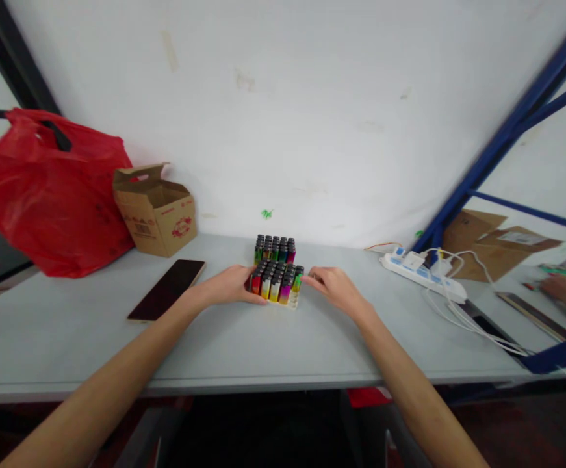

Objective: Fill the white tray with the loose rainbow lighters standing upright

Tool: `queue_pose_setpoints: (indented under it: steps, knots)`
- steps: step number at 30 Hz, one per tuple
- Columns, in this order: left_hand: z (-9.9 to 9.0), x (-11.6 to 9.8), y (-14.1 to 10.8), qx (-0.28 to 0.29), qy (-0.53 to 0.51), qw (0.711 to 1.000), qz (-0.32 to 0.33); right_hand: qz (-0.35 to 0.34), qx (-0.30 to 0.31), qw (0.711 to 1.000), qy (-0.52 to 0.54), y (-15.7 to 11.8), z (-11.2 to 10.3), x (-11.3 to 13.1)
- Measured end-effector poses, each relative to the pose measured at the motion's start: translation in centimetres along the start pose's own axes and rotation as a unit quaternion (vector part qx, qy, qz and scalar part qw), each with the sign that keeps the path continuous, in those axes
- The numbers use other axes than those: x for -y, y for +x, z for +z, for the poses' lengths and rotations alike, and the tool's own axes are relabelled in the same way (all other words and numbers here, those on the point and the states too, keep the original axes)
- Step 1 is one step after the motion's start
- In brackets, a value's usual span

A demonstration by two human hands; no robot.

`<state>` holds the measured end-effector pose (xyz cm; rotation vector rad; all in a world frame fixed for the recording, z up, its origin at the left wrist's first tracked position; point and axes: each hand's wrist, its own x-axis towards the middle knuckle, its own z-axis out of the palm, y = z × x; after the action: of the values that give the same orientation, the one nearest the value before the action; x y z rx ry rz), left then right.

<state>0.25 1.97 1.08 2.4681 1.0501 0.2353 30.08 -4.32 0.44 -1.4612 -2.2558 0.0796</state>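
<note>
A pale tray [290, 304] stands on the table, filled with rows of colourful lighters [275, 290] with black tops. Several slots at its front right corner hold no lighter. My left hand [235, 285] is closed around the tray's left side, with the thumb along the front edge. On the right, my right hand [334, 286] has its fingers bent together, their tips at a green-and-yellow lighter [297, 279] in the right-hand row. Just behind sits a second group of lighters [275, 249], its lower part hidden by the front one.
A dark-screened phone [168, 290] lies to the left. Behind it are an open cardboard box [158, 221] and a red plastic bag [53, 195]. On the right lies a power strip [424, 276] with white cables, near a blue frame [482, 156]. Another person's hand [563, 289] shows at the far right.
</note>
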Motion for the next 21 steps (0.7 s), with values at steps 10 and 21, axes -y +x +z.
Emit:
queue_pose_setpoints:
  steps: [10, 21]
  knots:
    - [0.1, -0.1, -0.1, -0.007, 0.004, 1.0, -0.004, 0.131, 0.025, 0.986, -0.101, -1.6, 0.8, -7.4]
    - [0.3, 0.4, 0.0, -0.011, -0.001, 1.0, 0.002, 0.12, -0.122, 0.984, 0.053, -0.3, -0.1, -5.3]
